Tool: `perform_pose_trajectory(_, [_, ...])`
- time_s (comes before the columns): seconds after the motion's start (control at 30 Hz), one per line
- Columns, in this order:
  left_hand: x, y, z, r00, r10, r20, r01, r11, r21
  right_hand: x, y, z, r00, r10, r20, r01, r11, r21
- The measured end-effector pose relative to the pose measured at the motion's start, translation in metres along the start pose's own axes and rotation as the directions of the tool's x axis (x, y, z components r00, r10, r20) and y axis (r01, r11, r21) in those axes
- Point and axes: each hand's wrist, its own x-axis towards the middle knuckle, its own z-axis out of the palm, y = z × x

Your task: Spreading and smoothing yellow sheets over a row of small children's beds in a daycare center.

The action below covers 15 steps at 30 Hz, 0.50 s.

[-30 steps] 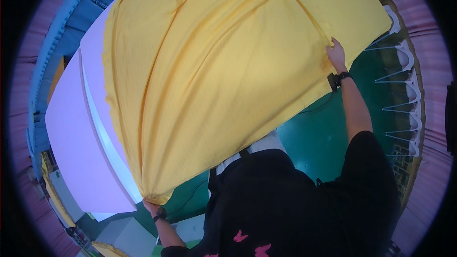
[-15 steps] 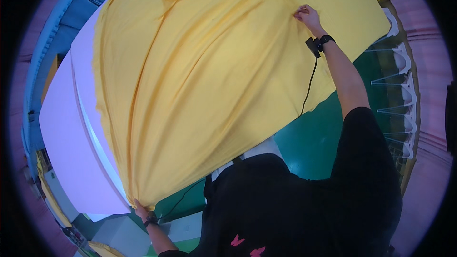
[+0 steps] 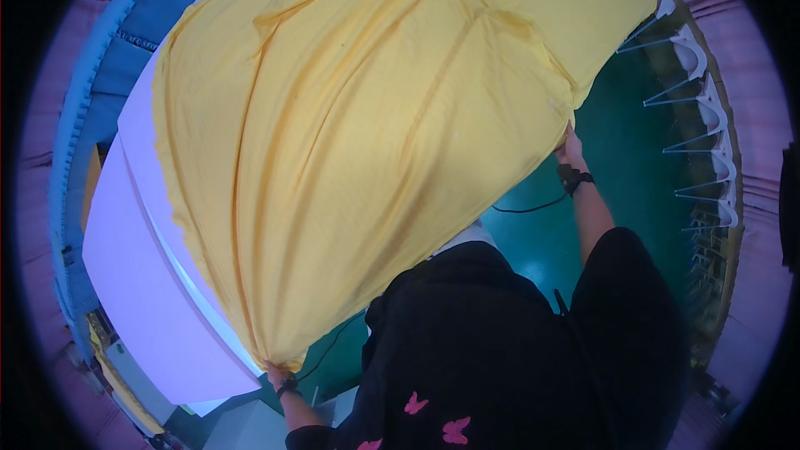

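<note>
Two hands are gripping a large yellow cloth sheet: the left hand is pinching its bunched lower corner, the right hand is grasping its right edge. Between them the cloth is spreading over a white flat tabletop, above a green floor.

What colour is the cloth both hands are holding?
Plain yellow cloth, no pattern; the head view shows it.

A wide yellow cloth lay spread over the white bench, its near corner bunched in the left hand and its right edge apparently pinched by the right hand, above the green floor.
</note>
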Motion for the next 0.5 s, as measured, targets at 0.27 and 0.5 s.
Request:
perform_pose_trajectory(0.27, [0.028, -0.005, -0.001, 0.99, -0.04, 0.136, 0.055, 0.993, -0.106, 0.044, 0.017, -0.034, 0.943, -0.003, -0.332, -0.146, 0.894, -0.423])
perform_pose_trajectory(0.5, [0.029, -0.012, 0.02, 0.947, -0.049, 0.319, 0.118, 0.973, -0.2, 0.056, -0.014, -0.06, 0.816, -0.398, -0.418, 0.291, 0.909, -0.297])
